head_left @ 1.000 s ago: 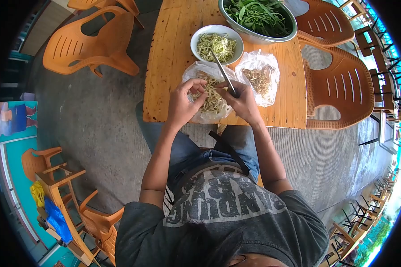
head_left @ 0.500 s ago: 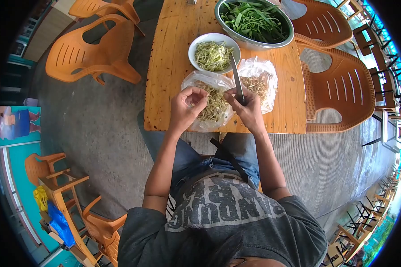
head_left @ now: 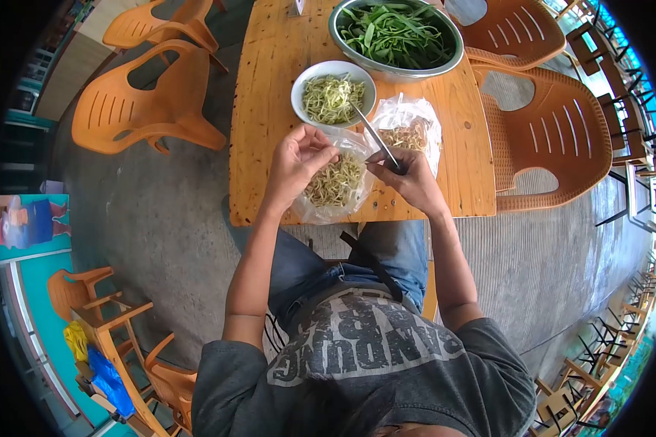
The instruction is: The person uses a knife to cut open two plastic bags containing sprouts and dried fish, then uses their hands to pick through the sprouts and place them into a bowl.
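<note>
Over the near edge of an open plastic bag of bean sprouts (head_left: 334, 182), my left hand (head_left: 296, 166) has its thumb and forefinger pinched together. Anything between those fingertips is too small to make out. My right hand (head_left: 414, 182) is closed round the dark handle of a knife (head_left: 375, 135), its blade slanting up and left toward the white bowl (head_left: 296, 102). Pale bean sprouts (head_left: 334, 98) fill that bowl. Behind my right hand lies a second plastic bag (head_left: 422, 116) with thin brownish pieces in it, partly hidden by the hand.
A large metal bowl (head_left: 455, 62) of green leaves (head_left: 397, 36) stands at the table's far right. The wooden table (head_left: 258, 124) ends just before my lap. Orange chairs stand to the left (head_left: 153, 102) and right (head_left: 554, 138).
The camera view has shifted slightly. My right hand has moved a little right, away from my left, and the knife blade leans further left. My left hand stays pinched.
</note>
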Demonstrator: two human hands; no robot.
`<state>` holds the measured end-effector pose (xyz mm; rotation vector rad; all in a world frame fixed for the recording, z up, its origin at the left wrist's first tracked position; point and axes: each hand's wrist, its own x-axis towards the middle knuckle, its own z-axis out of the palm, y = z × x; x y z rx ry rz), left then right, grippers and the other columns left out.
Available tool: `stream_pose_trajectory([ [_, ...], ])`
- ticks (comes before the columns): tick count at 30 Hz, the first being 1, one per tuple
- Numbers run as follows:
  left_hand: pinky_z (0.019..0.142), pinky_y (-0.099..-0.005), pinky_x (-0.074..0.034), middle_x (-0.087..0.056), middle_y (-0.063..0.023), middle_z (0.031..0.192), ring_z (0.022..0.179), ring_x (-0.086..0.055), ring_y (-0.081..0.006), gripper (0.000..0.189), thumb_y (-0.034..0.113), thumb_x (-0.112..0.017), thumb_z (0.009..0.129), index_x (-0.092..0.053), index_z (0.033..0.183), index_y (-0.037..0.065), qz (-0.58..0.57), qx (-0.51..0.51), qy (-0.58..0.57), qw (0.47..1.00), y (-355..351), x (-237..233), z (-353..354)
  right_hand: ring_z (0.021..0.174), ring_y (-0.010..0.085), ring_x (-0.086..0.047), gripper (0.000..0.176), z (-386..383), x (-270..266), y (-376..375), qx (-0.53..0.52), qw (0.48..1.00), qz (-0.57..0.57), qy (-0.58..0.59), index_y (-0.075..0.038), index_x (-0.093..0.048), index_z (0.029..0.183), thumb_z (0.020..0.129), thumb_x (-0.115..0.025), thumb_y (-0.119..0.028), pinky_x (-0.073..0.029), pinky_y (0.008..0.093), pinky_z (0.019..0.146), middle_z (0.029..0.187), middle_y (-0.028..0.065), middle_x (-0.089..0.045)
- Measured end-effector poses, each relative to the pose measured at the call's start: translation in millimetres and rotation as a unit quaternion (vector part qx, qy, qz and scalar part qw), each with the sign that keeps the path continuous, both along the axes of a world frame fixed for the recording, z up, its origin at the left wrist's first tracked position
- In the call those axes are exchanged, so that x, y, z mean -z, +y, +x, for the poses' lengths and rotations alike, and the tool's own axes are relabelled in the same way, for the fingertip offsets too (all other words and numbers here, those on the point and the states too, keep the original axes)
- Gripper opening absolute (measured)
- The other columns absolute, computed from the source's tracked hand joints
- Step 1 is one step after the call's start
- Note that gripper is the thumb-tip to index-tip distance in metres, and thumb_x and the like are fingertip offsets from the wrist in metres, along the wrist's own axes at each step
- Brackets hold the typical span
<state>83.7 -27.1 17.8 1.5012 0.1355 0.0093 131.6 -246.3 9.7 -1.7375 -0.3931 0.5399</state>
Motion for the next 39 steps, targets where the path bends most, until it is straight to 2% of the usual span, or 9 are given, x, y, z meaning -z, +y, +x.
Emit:
stream_pose_trajectory([
  [4,0.073,-0.0234,-0.051,-0.065,-0.004,0.088,0.082,-0.064,-0.0105,0.004,0.005,-0.061,0.089,-0.06,0.092,0.002,0.036,0.035,-0.031,0.998,-12,3,7,0.057,0.0021,-0.045,0.015,1,8,-5,0.022,0.998,0.054,-0.017,0.001,-0.069,0.092,0.085,-0.066,-0.012,-0.037,0.021,0.05,0.064,-0.0035,-0.055],
  [10,0.074,-0.0225,-0.051,-0.067,-0.0042,0.093,0.086,-0.063,-0.0093,0.012,0.006,-0.06,0.09,-0.065,0.098,0.0,0.034,0.009,0.029,0.999,-42,1,5,0.061,0.0025,-0.045,0.015,5,7,-18,0.024,0.998,0.042,-0.032,0.002,-0.068,0.094,0.084,-0.066,-0.008,-0.04,0.0209,0.054,0.068,-0.0023,-0.059],
  [13,0.074,-0.0221,-0.051,-0.067,-0.0038,0.092,0.086,-0.063,-0.009,0.012,0.006,-0.064,0.087,-0.065,0.098,0.0,0.048,0.016,0.022,0.998,-48,2,7,0.062,0.0029,-0.045,0.015,4,2,-22,0.026,0.998,0.019,-0.044,0.002,-0.068,0.095,0.083,-0.066,-0.008,-0.041,0.0217,0.055,0.068,-0.001,-0.059],
  [16,0.072,-0.0226,-0.052,-0.068,-0.0038,0.088,0.076,-0.063,-0.0078,0.013,0.009,-0.069,0.083,-0.067,0.092,0.001,0.069,0.025,-0.031,0.997,-53,10,11,0.063,0.0034,-0.045,0.015,5,2,-24,0.028,0.998,0.005,-0.058,0.001,-0.068,0.095,0.083,-0.066,-0.009,-0.042,0.0227,0.056,0.068,0.0004,-0.06],
  [21,0.068,-0.0203,-0.049,-0.068,-0.0022,0.081,0.073,-0.063,-0.0062,0.009,0.006,-0.071,0.08,-0.067,0.087,0.001,0.07,0.033,-0.004,0.997,-58,11,11,0.065,0.0037,-0.047,0.018,3,3,-25,0.028,0.998,0.001,-0.058,0.002,-0.067,0.097,0.084,-0.067,-0.01,-0.043,0.0223,0.057,0.072,0.0026,-0.063],
  [24,0.066,-0.0193,-0.048,-0.068,-0.0018,0.08,0.072,-0.062,-0.0054,0.009,0.005,-0.071,0.08,-0.067,0.087,0.001,0.06,0.004,-0.003,0.998,-60,12,11,0.061,0.0038,-0.045,0.032,-1,9,-16,0.081,0.991,0.102,-0.035,0.0,-0.059,0.115,0.09,-0.062,-0.02,-0.039,0.0208,0.053,0.072,0.0024,-0.06],
  [27,0.069,-0.0195,-0.049,-0.067,-0.0039,0.085,0.075,-0.062,-0.0064,0.01,0.002,-0.07,0.08,-0.066,0.089,0.0,0.028,-0.028,0.01,0.999,-65,8,15,0.054,0.0044,-0.04,0.047,-10,-4,-21,0.138,0.967,0.175,0.124,-0.003,-0.044,0.132,0.096,-0.05,-0.033,-0.033,0.0195,0.048,0.069,0.001,-0.054],
  [31,0.072,-0.0198,-0.049,-0.067,-0.0058,0.088,0.078,-0.063,-0.0077,0.012,0.0,-0.07,0.08,-0.065,0.09,-0.001,-0.024,-0.056,-0.002,0.998,-79,10,18,0.05,0.0054,-0.037,0.051,-27,7,-18,0.124,0.916,0.289,0.248,-0.007,-0.04,0.136,0.099,-0.04,-0.041,-0.03,0.0182,0.047,0.068,0.0008,-0.05],
  [39,0.072,-0.0209,-0.049,-0.068,-0.005,0.085,0.079,-0.063,-0.008,0.009,-0.001,-0.069,0.08,-0.065,0.089,-0.001,0.016,-0.017,-0.01,1.0,-86,12,22,0.053,0.004,-0.038,0.041,-32,22,-25,0.114,0.929,0.295,0.194,-0.01,-0.044,0.135,0.1,-0.042,-0.032,-0.031,0.0175,0.048,0.07,0.0014,-0.053],
])
